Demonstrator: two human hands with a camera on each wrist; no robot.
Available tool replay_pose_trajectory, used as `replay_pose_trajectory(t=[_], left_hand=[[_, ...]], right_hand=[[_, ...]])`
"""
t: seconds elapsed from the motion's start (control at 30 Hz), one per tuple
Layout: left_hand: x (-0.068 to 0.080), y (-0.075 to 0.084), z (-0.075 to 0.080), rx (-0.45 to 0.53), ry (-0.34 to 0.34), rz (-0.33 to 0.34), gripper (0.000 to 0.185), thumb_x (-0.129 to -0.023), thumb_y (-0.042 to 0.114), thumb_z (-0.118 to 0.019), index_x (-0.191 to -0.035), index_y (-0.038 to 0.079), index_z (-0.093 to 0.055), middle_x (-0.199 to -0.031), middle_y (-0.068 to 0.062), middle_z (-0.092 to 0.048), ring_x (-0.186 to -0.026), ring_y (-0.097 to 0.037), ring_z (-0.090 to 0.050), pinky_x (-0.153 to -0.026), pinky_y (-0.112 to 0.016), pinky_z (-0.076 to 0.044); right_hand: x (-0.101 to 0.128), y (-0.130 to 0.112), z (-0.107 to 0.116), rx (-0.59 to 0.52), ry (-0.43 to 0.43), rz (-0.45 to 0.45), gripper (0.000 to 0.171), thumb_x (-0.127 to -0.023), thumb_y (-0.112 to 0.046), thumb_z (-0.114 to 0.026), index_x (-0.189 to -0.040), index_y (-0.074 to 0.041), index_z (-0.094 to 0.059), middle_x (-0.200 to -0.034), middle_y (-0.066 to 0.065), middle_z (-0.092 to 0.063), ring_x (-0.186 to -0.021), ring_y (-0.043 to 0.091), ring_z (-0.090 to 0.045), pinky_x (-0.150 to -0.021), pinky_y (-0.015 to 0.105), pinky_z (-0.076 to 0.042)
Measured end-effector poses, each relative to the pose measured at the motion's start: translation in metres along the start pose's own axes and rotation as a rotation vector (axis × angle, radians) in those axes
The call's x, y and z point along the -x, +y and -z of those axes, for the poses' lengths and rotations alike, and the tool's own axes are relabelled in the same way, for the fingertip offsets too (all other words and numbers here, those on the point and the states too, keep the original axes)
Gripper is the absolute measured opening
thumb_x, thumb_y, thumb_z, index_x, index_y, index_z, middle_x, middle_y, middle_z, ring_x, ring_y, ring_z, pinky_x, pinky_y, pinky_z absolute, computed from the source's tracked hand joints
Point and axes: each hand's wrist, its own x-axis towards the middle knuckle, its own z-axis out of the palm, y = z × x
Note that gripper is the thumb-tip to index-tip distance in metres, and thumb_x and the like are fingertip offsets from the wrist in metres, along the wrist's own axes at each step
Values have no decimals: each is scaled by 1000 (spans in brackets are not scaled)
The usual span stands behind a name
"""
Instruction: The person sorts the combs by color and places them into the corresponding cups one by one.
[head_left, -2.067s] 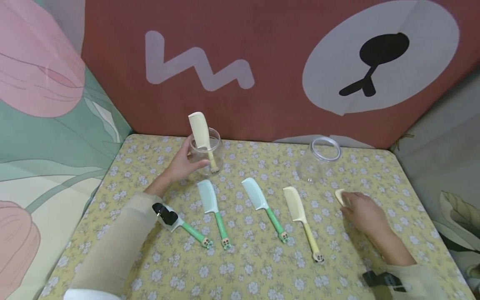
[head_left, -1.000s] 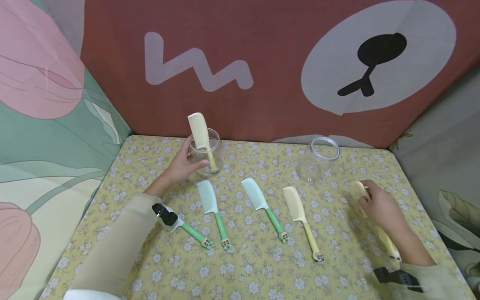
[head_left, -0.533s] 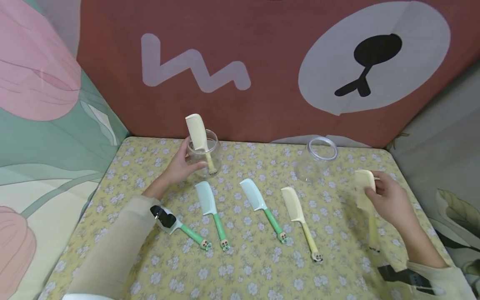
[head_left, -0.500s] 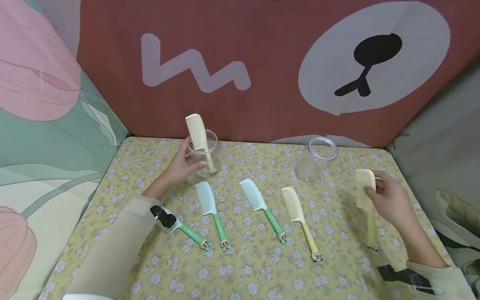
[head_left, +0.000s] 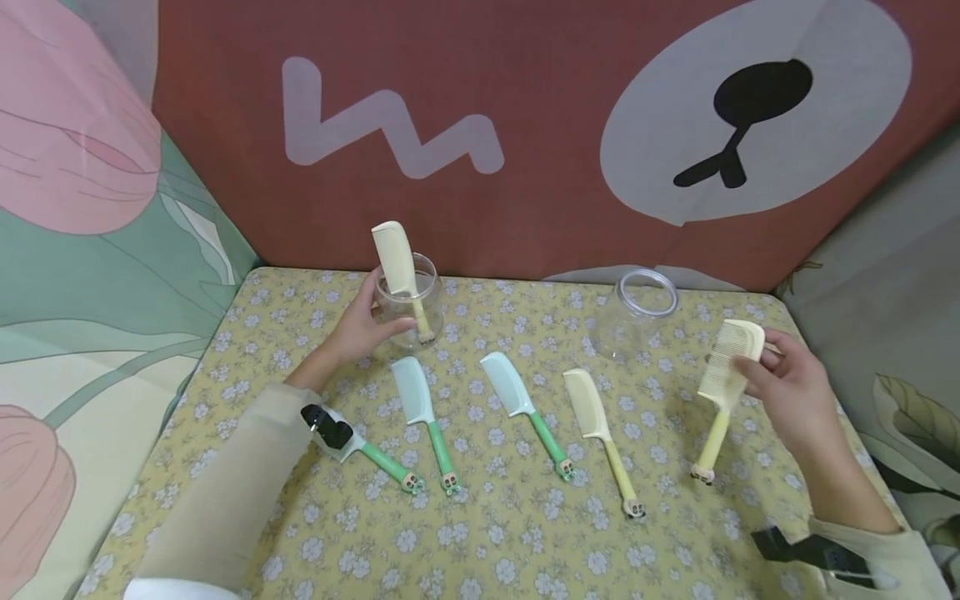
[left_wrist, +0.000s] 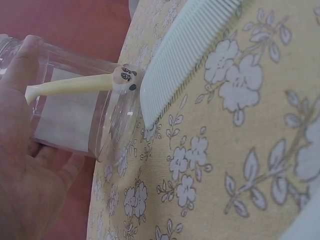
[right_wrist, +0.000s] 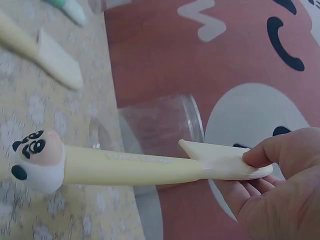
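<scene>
My left hand (head_left: 370,317) grips a clear jar (head_left: 411,307) at the back left of the table. A cream comb (head_left: 395,255) stands in the jar, handle down. In the left wrist view, that handle's panda end (left_wrist: 125,78) rests against the wall of the jar (left_wrist: 75,125), which my left hand (left_wrist: 22,165) holds. My right hand (head_left: 759,357) pinches the toothed head of a second cream comb (head_left: 722,379) above the table's right side. Its handle hangs down and to the left. In the right wrist view, my right hand (right_wrist: 260,162) holds the comb (right_wrist: 135,165) with an empty jar (right_wrist: 160,125) behind it.
An empty clear jar (head_left: 637,321) stands at the back right. Two blue combs with green handles (head_left: 417,402) (head_left: 514,393) and a cream comb (head_left: 590,410) lie in a row on the flowered tablecloth (head_left: 480,533). Another green-handled comb (head_left: 378,463) lies partly under my left wrist. Fabric walls enclose the table.
My right hand picked the cream comb up off the table at the right and raised it, so the head now points up and the handle hangs down. The left hand and its jar stayed put.
</scene>
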Motion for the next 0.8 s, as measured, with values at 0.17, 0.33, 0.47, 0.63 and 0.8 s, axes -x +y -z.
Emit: replay_pose_trajectory(t=[0.17,0.33,0.47,0.63,0.8], left_hand=[[0,-1,0,1,-3,13,102,-93,23,-77,-165,22,-5,-162,-12,-29,-148,-34,-31,-118,-58,-30],[1,1,0,7,0,25,102,-93,23,-78,-165,23,-5,-163,-10,-28,-149,-34,-30,-118,-58,-30],[0,2,-1,16,-2,28,102,-94,22,-77,-165,24,-5,-164,-10,-27,-150,-34,-28,-119,-58,-29],[0,2,0,11,0,33,102,-94,22,-77,-165,23,-4,-165,-10,-25,-150,-35,-27,-118,-59,-28],[0,2,0,8,2,29,102,-93,24,-78,-165,22,-5,-164,-10,-26,-150,-34,-28,-118,-59,-29]], right_hand=[[3,-14,-9,-71,6,59,33,-104,-10,-58,-136,-14,-52,-105,-31,-63,-95,-12,-62,-69,12,-55],[1,-30,-21,-238,-17,123,32,-102,-2,-59,-131,-15,-55,-107,-22,-70,-96,-6,-67,-71,13,-57],[-3,-45,-32,-316,-36,164,32,-101,2,-59,-130,-11,-57,-106,-17,-72,-95,-2,-69,-73,15,-57],[-10,-64,-47,-265,-46,187,35,-103,-4,-59,-137,-4,-53,-108,-17,-71,-98,-1,-69,-76,17,-58],[-19,-78,-62,-350,-61,214,34,-102,-2,-60,-135,-1,-53,-109,-12,-71,-98,3,-70,-76,19,-59]])
